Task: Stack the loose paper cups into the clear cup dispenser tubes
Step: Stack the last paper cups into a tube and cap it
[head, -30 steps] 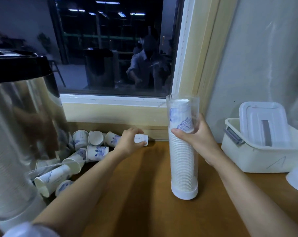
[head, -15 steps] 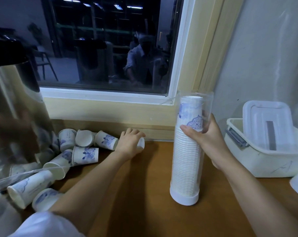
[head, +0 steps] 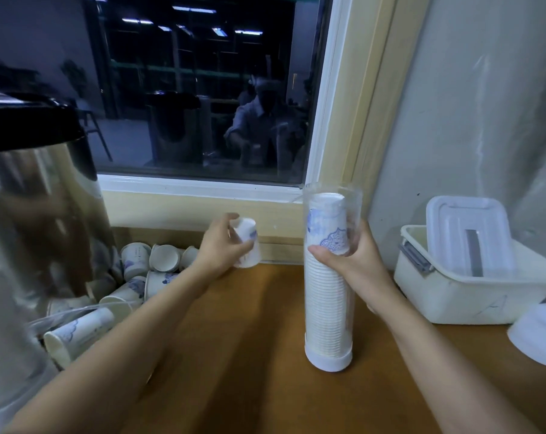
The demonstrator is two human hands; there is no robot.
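Grips one paper cup (head: 248, 242) in the left hand (head: 220, 247), thumb and fingers curled round its wall, bottom uppermost, lifted clear of the wooden table (head: 259, 380) and a little left of the tube. Clasps the clear dispenser tube (head: 354, 214) with the right hand (head: 357, 264) well above its middle, fingers wrapped round it, holding it upright on its white base. Inside, a stack of cups (head: 326, 308) reaching almost to the open top rim (head: 332, 187), with only a short clear stretch above the topmost cup. Between held cup and rim, open air in front of the window sill. A second ago, the same cup gripped low on the table at the foot of the sill; now raised to about the height of the right thumb and nearer the tube. Tube and right hand much as before. To the left, a heap of loose cups (head: 162, 267) lying on their sides against a steel urn (head: 30, 233), hemming in that side. To the right, near the tube, a white plastic box (head: 453, 302) with its lid (head: 469, 233) propped inside, and a white cap (head: 538, 336) at the frame's right edge.
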